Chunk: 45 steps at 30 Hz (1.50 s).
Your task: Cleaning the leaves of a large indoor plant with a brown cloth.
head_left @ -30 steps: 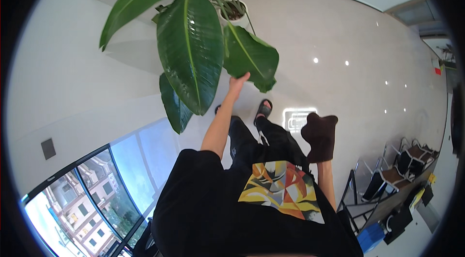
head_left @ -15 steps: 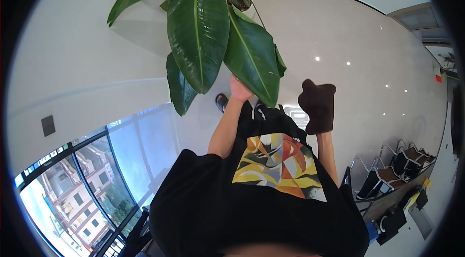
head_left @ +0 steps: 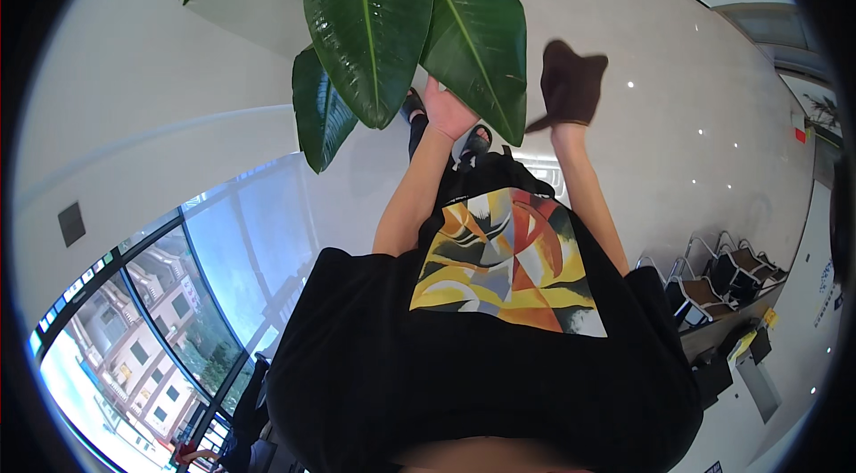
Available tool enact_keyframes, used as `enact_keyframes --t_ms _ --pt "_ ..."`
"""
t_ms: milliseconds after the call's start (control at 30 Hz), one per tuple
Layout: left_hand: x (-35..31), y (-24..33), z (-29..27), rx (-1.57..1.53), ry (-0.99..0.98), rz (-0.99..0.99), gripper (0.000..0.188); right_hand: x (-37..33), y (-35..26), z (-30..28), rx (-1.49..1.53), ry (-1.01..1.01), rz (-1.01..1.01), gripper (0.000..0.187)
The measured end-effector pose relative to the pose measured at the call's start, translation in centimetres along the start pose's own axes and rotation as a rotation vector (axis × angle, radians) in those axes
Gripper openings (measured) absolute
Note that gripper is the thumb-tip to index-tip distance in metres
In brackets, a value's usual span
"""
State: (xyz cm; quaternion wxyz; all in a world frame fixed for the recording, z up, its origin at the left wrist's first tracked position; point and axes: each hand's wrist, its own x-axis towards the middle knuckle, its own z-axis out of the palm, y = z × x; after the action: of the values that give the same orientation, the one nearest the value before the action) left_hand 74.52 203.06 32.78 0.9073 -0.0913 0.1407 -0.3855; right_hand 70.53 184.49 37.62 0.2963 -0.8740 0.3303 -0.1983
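Note:
A large glossy green leaf point(head_left: 477, 45) of the potted plant hangs over my left hand point(head_left: 453, 115). That hand reaches under its left edge with the palm turned up and the thumb stretched out. The leaf hides the other fingers, and I cannot tell how firmly it rests on them. A dark brown cloth point(head_left: 573, 85) covers my right hand, which is raised to the right of the leaf and apart from it. Its fingers are hidden beneath the cloth, and one corner trails left at the wrist. A second broad leaf point(head_left: 367, 27) hangs just left.
A smaller leaf point(head_left: 321, 107) droops by the pale wall point(head_left: 134, 107) on the left. Tall windows point(head_left: 174, 312) stand at the lower left, with a person point(head_left: 242, 419) near them. Chairs point(head_left: 700, 295) line the right side. My sandals point(head_left: 477, 143) show on the light floor.
The plant has shifted up in the picture, its pot now out of view. My right hand and cloth have moved up, and the cloth has changed shape. My left hand stays under the leaf.

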Motion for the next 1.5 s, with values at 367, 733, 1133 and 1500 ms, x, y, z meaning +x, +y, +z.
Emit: enact_keyframes --t_ms 367,733,1133,1500 --pt "0.2 -3.1 1.2 0.384 0.348 0.147 0.053 -4.8 -5.6 1.4 -0.026 -0.485 -0.598 0.071" --pt "0.3 -1.5 0.4 0.574 0.136 0.208 0.052 -7.3 -4.6 0.4 -0.098 -0.531 -0.551 0.073" --pt "5.5 1.7 -1.5 0.458 0.168 -0.005 0.058 -5.5 -6.4 3.3 0.240 -0.375 -0.306 0.074" --pt "6.1 0.4 2.0 0.599 0.130 0.107 0.064 -1.3 -8.5 5.5 0.182 -0.456 -0.196 0.079"
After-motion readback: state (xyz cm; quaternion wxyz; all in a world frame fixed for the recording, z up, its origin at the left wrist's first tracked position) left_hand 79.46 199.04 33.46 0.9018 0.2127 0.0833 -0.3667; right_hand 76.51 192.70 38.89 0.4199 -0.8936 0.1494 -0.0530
